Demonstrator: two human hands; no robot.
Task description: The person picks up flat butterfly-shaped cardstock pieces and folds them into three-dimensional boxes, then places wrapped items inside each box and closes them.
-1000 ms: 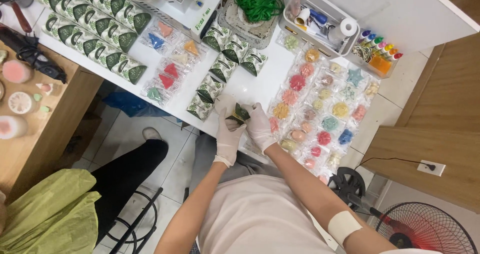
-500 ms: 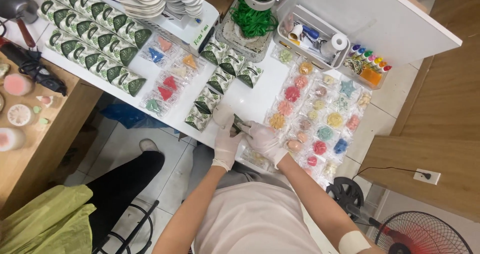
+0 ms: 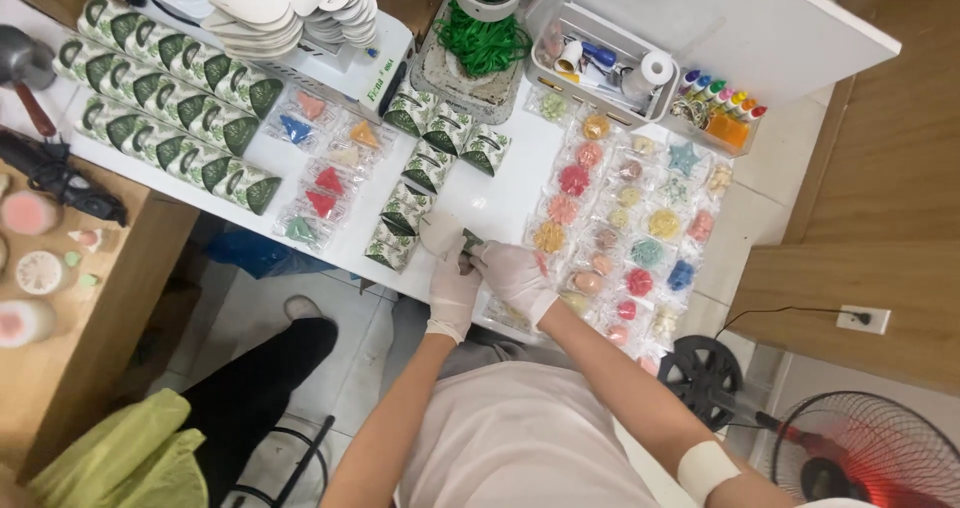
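Right now, packet: a small leaf-printed packet [image 3: 452, 236] sits between both gloved hands at the near edge of the white tabletop [image 3: 500, 200], partly hidden by the fingers.
Left hand: the left hand [image 3: 453, 286], in a white glove, is closed on the packet from below, fingers curled around it.
Right hand: the right hand [image 3: 512, 271], also gloved, pinches the same packet from the side, touching the left hand.
Finished packets nearby: a short column of green leaf-printed packets [image 3: 408, 208] lies just beside the hands, running toward the middle of the tabletop.
Long rows: two long rows of the same leaf packets [image 3: 165, 118] stretch along the left end of the tabletop.
Clear bags, left: small clear bags with triangular coloured pieces [image 3: 325, 163] lie between the rows and the column.
Clear bags, right: a grid of clear bags holding coloured flower and star shapes [image 3: 625, 223] covers the right part, down to the near edge.
Far edge: a white tray of tools and tape [image 3: 600, 63], a pile of green ties [image 3: 483, 46] and a stack of white shaped pieces [image 3: 290, 3].
Floor: a red fan [image 3: 870, 453] stands at lower right; another person's dark trouser leg [image 3: 255, 388] is at lower left.
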